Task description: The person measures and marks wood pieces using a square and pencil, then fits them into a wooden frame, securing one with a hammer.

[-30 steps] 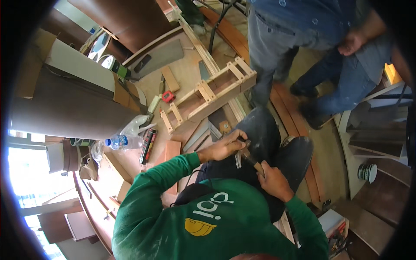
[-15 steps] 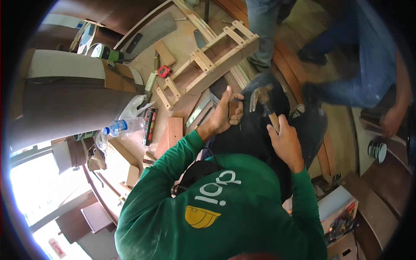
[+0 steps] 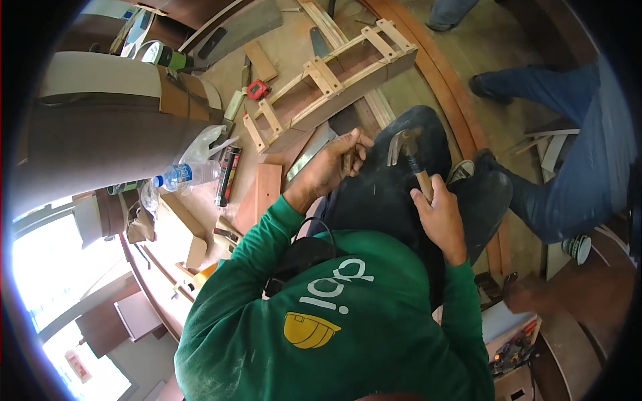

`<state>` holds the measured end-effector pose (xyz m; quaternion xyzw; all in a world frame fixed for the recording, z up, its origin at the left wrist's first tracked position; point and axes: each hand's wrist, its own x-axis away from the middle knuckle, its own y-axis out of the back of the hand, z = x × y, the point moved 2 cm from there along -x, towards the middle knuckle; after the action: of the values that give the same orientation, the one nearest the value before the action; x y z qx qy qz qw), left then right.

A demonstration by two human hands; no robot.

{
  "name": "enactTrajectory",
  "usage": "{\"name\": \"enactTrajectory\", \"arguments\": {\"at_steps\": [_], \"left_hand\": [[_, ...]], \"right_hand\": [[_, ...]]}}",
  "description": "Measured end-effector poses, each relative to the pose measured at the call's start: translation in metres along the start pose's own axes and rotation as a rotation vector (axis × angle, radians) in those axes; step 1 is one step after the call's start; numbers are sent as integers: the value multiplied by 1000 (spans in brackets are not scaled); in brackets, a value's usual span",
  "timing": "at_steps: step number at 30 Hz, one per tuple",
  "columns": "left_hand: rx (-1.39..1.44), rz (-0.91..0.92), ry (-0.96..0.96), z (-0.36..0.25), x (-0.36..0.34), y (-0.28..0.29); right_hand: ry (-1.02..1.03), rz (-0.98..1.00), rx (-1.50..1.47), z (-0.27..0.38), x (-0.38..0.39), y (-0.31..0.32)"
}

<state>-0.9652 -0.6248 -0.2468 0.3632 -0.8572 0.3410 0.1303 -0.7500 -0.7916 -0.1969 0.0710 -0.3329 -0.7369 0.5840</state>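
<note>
My right hand (image 3: 439, 220) is wrapped round the wooden handle of a claw hammer (image 3: 421, 175). Its metal head points away from me, over my dark trousers. To its left, my left hand (image 3: 339, 164) hovers above my lap with the fingers curled and drawn toward the thumb. Whatever those fingers hold, if anything, is too small or hidden to name. Just beyond my left hand lies a long wooden box frame (image 3: 348, 85) with pairs of short slats across its top.
Left of the frame are a red tape measure (image 3: 257, 89), a caulking tube (image 3: 228, 176) and a plastic water bottle (image 3: 182, 176). A handsaw (image 3: 251, 30) lies behind. At right stands a co-worker in jeans (image 3: 588, 160); a blurred hand (image 3: 535, 294) reaches near a box of tools (image 3: 515, 347).
My left hand has turned over, its fingers drawing together from a more open, palm-up pose. The hammer stays in my right hand. Legs at the right have shifted, and another person's hand has come lower.
</note>
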Motion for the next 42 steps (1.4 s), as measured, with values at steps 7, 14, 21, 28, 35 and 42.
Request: {"name": "enactTrajectory", "arguments": {"at_steps": [7,14,21,28,35,42], "left_hand": [[-1193,30,-275,-15,35,-17],[-1316,129,-708,17,39,-12],[-959,-121,-580,19,81,31],[-996,-1006,-322,34,139,202],[-1160,-1083,-196,12,97,250],[-1264,-1103,-215,7,80,252]], "right_hand": [[-94,-17,-37,-4,-5,3],[-92,-70,-97,-32,-3,3],[-278,-24,-173,-33,-4,27],[-333,13,-138,-46,-8,20],[-331,24,-94,-40,-14,20],[-307,8,-104,-46,-14,17]]}}
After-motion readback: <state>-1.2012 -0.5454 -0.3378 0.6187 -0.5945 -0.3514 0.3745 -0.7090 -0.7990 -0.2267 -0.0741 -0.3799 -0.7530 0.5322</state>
